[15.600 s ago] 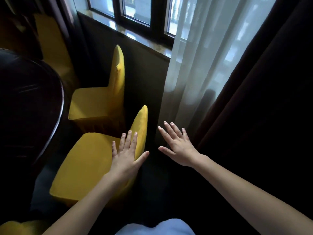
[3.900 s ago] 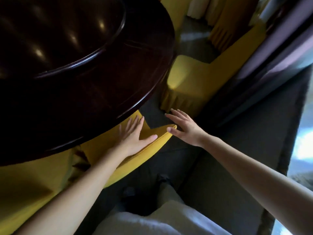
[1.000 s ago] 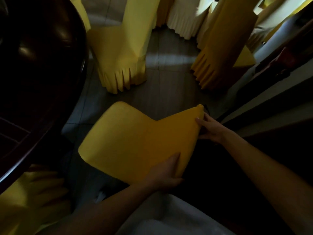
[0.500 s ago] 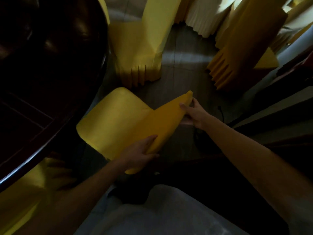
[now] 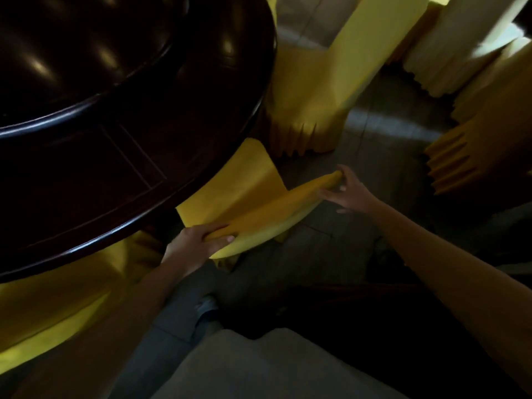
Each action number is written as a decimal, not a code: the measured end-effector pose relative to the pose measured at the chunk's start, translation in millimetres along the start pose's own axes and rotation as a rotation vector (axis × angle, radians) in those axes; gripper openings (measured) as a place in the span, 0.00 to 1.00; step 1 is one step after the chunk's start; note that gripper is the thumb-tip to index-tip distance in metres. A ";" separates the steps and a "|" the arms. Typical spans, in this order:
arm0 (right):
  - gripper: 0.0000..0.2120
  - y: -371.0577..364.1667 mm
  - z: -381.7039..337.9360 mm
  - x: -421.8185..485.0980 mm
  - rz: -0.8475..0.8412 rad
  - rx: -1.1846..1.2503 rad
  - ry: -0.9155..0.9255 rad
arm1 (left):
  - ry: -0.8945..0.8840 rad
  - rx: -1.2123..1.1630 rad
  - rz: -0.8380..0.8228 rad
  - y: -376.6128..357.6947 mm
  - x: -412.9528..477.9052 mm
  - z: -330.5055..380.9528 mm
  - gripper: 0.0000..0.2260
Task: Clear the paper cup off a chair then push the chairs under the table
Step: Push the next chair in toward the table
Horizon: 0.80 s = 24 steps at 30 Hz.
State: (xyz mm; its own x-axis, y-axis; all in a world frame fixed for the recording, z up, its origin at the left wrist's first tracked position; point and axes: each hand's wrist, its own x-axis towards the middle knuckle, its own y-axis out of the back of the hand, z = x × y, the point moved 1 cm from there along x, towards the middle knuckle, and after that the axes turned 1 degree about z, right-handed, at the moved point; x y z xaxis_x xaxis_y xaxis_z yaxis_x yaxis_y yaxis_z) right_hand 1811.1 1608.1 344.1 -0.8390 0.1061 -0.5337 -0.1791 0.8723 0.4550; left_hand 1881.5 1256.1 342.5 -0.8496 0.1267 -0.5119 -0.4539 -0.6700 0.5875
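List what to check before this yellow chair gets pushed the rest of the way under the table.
1. Left hand grip on the yellow chair backrest: ok.
2. Right hand grip on the backrest's other end: ok.
3. Seat started under the table rim: ok.
4. Paper cup gone from seat: visible part bare; the rest hidden, cannot tell.
5. Gap to the neighbouring chair: apart, ok.
6. Legs' path under table: hidden, cannot tell.
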 end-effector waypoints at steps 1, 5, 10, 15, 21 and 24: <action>0.40 -2.0 -4.4 4.2 -0.061 -0.006 0.005 | 0.026 -0.017 0.038 2.9 -0.8 -3.8 0.28; 0.37 -2.8 -8.1 4.9 -0.206 0.069 -0.023 | 0.102 -0.057 0.088 4.5 -4.9 -8.6 0.32; 0.41 -5.6 -14.2 18.9 -0.310 0.149 -0.044 | 0.181 -0.134 0.085 14.6 -2.9 -8.7 0.28; 0.38 -8.9 -8.4 16.9 -0.282 0.106 -0.066 | 0.184 -0.092 0.022 7.8 -0.4 -12.7 0.42; 0.58 -7.4 -2.6 21.8 -0.204 -0.019 0.144 | 0.212 -0.045 0.121 4.2 -0.3 -7.1 0.36; 0.53 -1.8 0.1 26.6 -0.208 -0.097 0.193 | 0.241 -0.042 0.164 -2.6 -8.3 -1.2 0.43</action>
State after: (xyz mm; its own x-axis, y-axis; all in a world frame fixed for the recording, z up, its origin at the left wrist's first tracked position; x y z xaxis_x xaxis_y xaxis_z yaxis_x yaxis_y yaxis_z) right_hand 1789.2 1609.4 329.0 -0.8595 -0.1710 -0.4816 -0.3982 0.8149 0.4213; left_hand 1890.1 1255.9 344.5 -0.8199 -0.1599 -0.5498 -0.3005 -0.6973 0.6508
